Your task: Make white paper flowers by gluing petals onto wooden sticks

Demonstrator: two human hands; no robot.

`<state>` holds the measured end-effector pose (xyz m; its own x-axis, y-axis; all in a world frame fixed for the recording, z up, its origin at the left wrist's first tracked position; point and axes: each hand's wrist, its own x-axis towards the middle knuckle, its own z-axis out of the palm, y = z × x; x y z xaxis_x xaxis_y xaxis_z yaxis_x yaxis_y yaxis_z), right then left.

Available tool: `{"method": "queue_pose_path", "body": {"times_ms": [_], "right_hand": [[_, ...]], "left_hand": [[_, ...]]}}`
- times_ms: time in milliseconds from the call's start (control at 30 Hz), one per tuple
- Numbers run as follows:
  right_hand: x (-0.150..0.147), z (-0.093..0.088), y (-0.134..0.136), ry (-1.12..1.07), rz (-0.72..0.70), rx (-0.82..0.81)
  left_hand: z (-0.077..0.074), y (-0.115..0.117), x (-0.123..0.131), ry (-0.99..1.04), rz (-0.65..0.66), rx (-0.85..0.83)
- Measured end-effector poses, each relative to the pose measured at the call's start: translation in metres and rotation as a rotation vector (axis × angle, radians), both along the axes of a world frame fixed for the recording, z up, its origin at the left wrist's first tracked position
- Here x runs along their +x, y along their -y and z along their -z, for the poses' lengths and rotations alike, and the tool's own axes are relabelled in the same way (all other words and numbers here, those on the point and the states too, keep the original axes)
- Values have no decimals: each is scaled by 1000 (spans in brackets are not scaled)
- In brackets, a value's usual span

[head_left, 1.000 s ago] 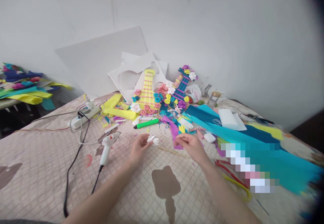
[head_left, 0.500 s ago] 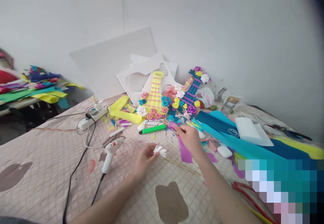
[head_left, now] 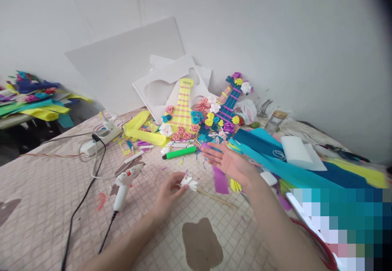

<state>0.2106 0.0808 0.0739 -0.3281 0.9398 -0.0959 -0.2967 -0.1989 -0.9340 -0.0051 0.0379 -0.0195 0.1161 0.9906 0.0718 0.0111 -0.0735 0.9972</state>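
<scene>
My left hand [head_left: 170,193] is closed on a small white paper flower [head_left: 190,184], pinching it between thumb and fingers low over the table. A thin wooden stick [head_left: 217,198] runs from beside the flower to the right; whether the two are joined I cannot tell. My right hand [head_left: 231,162] is open, palm turned up, its fingers stretched toward the paper scraps. Beneath its fingers lies a purple paper strip [head_left: 221,180], and yellow paper pieces [head_left: 235,185] show just below the palm. Beyond the hands lies a green marker [head_left: 180,153].
A white glue gun [head_left: 124,187] stands on the left, its cord trailing forward. Behind it is a power strip [head_left: 101,140]. Yellow [head_left: 185,107] and blue [head_left: 228,107] paper guitars with flowers lean at the back. Blue paper sheets [head_left: 290,164] and a glass jar [head_left: 275,122] are on the right.
My right hand has gone from a pinch near the purple paper to open fingers, palm up. Yellow pieces now show below it. The left hand still holds the flower; the view has shifted slightly.
</scene>
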Motion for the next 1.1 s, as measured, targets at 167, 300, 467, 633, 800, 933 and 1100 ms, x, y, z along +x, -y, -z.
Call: {"method": "queue_pose_path", "body": {"times_ms": [167, 300, 467, 633, 800, 933, 1100], "right_hand": [[-4, 3, 5, 140, 114, 150], [-8, 6, 7, 145, 163, 140], [-9, 10, 5, -28, 83, 45], [-9, 13, 3, -124, 43, -37], [-12, 10, 7, -194, -11, -115], [-13, 9, 8, -196, -34, -146], [-15, 8, 12, -137, -97, -131]], "left_hand": [[4, 1, 1, -24, -1, 0], [5, 3, 1, -38, 19, 5], [3, 3, 1, -94, 30, 29], [1, 5, -3, -283, 61, 67], [-8, 9, -5, -623, 248, 213], [-15, 9, -8, -669, 214, 311], [-34, 8, -9, -527, -3, 254]]}}
